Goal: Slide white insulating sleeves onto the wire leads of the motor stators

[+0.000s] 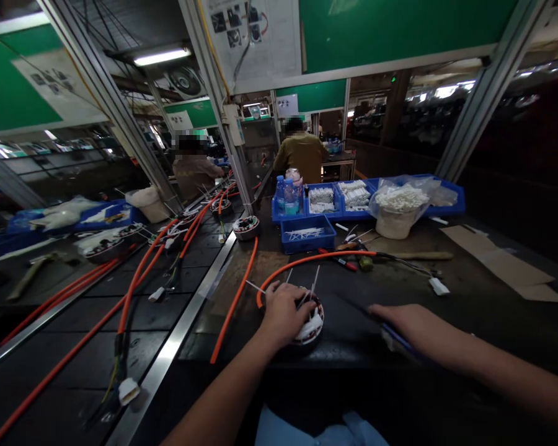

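Note:
On the dark bench sits a round wound motor part (312,328) with a pale rim, white pieces on it and thin white sticks rising from it. My left hand (286,310) rests over its left and upper side, fingers bent onto it. An orange cable (307,259) curves from behind that hand to a white connector (439,286) on the right. To the right of the part, my right hand (400,325) is wrapped round a dark bluish tool (407,344), blurred, its thin dark end pointing left toward the part.
Blue bins (323,201) with white tubes stand behind, beside bottles and a bagged tub (394,223). A small blue tray (307,234), pliers and a hammer lie nearer. Cardboard (502,263) lies right. Left, a conveyor (181,334) carries more cabled parts. Two people are beyond.

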`<state>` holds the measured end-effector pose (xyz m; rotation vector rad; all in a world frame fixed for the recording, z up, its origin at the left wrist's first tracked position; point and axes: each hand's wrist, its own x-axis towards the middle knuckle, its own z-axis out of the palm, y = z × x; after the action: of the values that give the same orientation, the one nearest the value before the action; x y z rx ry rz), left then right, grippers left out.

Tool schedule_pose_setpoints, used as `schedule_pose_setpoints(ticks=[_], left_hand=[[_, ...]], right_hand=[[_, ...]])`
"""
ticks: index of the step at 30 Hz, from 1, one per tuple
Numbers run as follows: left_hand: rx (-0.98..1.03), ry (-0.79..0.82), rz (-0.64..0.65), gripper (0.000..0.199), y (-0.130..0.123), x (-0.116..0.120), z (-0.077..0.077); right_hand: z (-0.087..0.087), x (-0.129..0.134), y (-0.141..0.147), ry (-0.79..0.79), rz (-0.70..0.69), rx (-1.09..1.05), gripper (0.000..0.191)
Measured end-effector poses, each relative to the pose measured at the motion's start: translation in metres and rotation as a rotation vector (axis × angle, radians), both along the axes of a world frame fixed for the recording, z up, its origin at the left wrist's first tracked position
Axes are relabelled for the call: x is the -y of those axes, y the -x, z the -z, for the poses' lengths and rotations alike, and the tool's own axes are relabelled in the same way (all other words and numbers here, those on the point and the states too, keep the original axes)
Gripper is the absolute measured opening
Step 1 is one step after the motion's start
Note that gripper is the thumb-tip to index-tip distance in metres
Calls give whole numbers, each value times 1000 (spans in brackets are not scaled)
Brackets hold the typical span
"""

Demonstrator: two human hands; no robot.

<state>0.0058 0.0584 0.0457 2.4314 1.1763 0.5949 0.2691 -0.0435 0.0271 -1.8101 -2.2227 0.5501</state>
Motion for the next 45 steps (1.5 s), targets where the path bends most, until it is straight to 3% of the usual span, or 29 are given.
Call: schedule_pose_setpoints(ticks=[6, 11, 16, 18, 20, 22, 25, 28, 30, 32, 35, 37, 39, 41, 43, 45], left_hand=[[223, 87, 25, 5, -1, -7, 6], [307, 47, 46, 2, 2, -1, 10], [434, 35, -112, 5, 6, -3, 7], [397, 55, -160, 20, 3, -9, -1], [286, 75, -132, 42, -4, -18, -11], [159, 60, -59, 51, -14, -28, -20], [55, 31, 42, 26, -26, -39, -24], [70, 30, 60, 4, -22, -39, -21], [159, -10, -4, 8, -10, -35, -17], [344, -90, -148, 12, 8, -31, -16], [508, -140, -342, 22, 32, -31, -21], [315, -14, -262, 38, 39, -34, -27], [17, 108, -75, 52, 38, -38, -33], [-181, 126, 64, 36, 34, -42, -36], [-219, 82, 86, 16, 32, -46, -37], [-188, 64, 61, 16, 34, -50, -35]], right_hand=[[-25, -29, 35, -126, -262, 439, 25], [-14, -43, 45, -214, -376, 501, 19], [13, -33, 24, -182, -247, 457, 29], [22, -33, 16, -178, -139, 441, 33], [27, -38, 16, -184, -60, 437, 34], [29, -48, 22, -200, -37, 432, 33], [32, -61, 34, -242, -72, 425, 32], [39, -65, 34, -254, -101, 421, 32], [44, -63, 27, -247, -86, 416, 32], [47, -59, 19, -249, -52, 402, 35], [41, -59, 15, -270, -31, 386, 41], [29, -65, 22, -277, -73, 413, 39], [15, -75, 36, -281, -145, 467, 35], [2, -84, 51, -297, -219, 515, 32], [-8, -93, 66, -311, -277, 543, 29], [-13, -101, 75, -304, -307, 558, 25]])
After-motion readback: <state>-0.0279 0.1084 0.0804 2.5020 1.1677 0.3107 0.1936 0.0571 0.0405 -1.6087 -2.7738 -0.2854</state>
